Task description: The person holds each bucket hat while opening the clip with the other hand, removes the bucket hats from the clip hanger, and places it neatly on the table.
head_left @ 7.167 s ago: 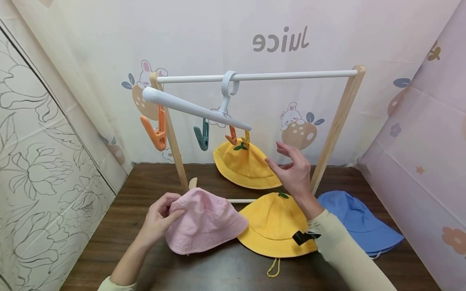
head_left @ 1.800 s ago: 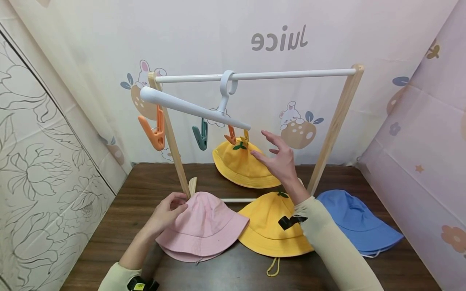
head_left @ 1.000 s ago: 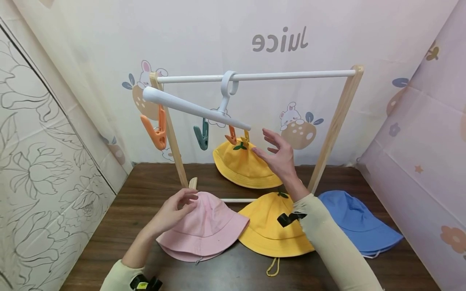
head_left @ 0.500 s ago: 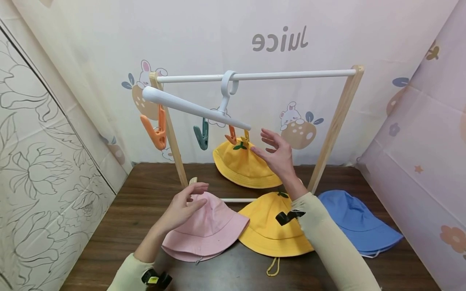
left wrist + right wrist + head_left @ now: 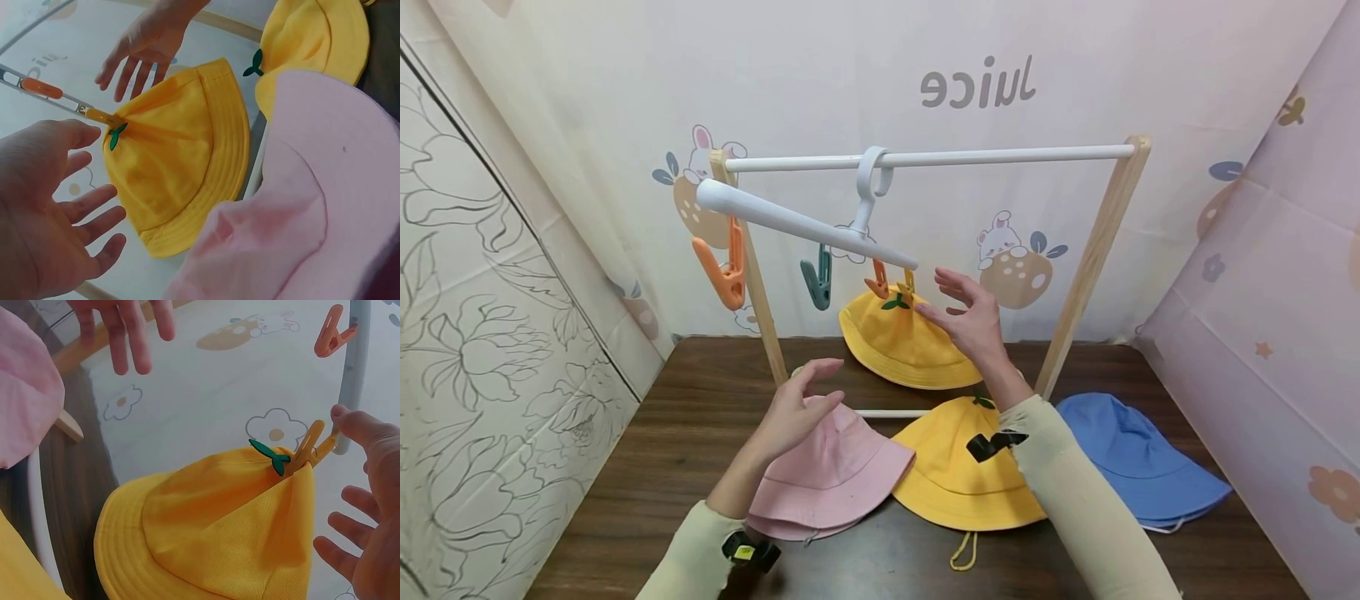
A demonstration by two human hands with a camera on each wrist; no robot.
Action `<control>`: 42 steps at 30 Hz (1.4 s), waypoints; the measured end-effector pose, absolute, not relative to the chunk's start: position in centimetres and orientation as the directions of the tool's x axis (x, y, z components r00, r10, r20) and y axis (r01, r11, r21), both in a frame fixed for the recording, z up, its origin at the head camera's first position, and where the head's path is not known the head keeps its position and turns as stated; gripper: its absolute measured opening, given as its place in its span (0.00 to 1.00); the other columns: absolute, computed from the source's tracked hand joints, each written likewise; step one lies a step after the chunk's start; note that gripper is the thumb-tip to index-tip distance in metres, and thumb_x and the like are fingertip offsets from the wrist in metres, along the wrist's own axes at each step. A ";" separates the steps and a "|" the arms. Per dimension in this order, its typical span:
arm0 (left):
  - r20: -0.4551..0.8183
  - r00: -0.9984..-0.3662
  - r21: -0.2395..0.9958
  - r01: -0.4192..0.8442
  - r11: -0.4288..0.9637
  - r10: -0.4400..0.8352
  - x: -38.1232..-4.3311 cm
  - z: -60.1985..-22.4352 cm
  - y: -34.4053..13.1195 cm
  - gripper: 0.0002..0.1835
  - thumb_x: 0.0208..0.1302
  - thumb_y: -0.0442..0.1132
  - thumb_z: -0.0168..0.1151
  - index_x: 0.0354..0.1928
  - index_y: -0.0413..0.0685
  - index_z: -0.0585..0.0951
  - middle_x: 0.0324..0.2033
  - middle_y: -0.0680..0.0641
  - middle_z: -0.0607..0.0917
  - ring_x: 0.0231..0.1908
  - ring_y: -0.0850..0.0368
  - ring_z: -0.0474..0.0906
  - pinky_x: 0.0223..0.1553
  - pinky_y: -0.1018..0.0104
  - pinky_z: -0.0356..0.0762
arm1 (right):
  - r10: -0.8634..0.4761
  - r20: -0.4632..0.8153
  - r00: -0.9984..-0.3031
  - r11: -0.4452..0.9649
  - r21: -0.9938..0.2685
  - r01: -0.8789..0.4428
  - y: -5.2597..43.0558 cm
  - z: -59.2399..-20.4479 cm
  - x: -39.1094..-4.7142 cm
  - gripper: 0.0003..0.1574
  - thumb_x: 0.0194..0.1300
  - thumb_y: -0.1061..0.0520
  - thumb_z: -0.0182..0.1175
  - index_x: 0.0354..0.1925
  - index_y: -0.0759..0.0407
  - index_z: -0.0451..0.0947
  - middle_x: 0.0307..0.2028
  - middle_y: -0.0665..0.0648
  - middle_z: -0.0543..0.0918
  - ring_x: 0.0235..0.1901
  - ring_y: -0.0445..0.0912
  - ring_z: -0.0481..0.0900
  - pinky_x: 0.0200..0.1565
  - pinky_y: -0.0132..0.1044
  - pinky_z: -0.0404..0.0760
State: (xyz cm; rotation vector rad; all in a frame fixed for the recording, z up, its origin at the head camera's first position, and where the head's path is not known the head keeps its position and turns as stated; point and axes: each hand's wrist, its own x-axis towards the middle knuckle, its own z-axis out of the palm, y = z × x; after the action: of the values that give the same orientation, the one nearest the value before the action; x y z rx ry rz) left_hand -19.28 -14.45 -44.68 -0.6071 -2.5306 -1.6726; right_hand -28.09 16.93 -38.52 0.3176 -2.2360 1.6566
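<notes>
A yellow bucket hat point(image 5: 910, 346) with a green sprout hangs from a yellow clothespin point(image 5: 309, 447) at the right end of a white hanger point(image 5: 790, 222). Beside that clothespin my right hand point(image 5: 976, 321) is raised with fingers apart, holding nothing. My left hand point(image 5: 793, 417) hovers in front of the pink bucket hat point(image 5: 850, 467), its fingers spread and its palm bare in the left wrist view. The pink hat lies on the table, its crown partly hidden by that hand. Further along the hanger are a small orange clothespin point(image 5: 877, 281), a teal clothespin point(image 5: 818, 279) and a larger-looking orange clothespin point(image 5: 727, 271).
The hanger hooks over the white top rail point(image 5: 1000, 156) of a wooden-sided rack point(image 5: 1097, 258) on the dark wood table point(image 5: 647, 467). A second yellow hat point(image 5: 958, 467) lies beside the pink one, and a blue hat point(image 5: 1135, 458) sits to the right. Printed curtains surround the table.
Earlier my left hand gripped the pink hat's crown; it has let go and moved up and right. My right hand shifted left toward the clipped hat, then stayed nearly still.
</notes>
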 end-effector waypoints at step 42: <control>0.250 -0.947 0.885 0.309 0.349 0.202 -25.2 -44.0 -10.3 0.34 0.83 0.44 0.66 0.85 0.56 0.70 0.84 0.42 0.73 0.84 0.37 0.67 0.83 0.29 0.67 | 0.010 0.367 -0.930 0.314 -0.885 -0.345 16.6 -39.2 -28.2 0.40 0.68 0.54 0.82 0.75 0.57 0.81 0.74 0.63 0.84 0.74 0.63 0.82 0.73 0.69 0.82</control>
State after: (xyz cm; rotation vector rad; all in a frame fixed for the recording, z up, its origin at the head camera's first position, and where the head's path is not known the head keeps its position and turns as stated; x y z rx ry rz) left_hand -25.17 -10.32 -43.99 -0.4745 -2.4993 -1.6725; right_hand -28.23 16.63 -39.22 0.3024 -2.2808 1.6519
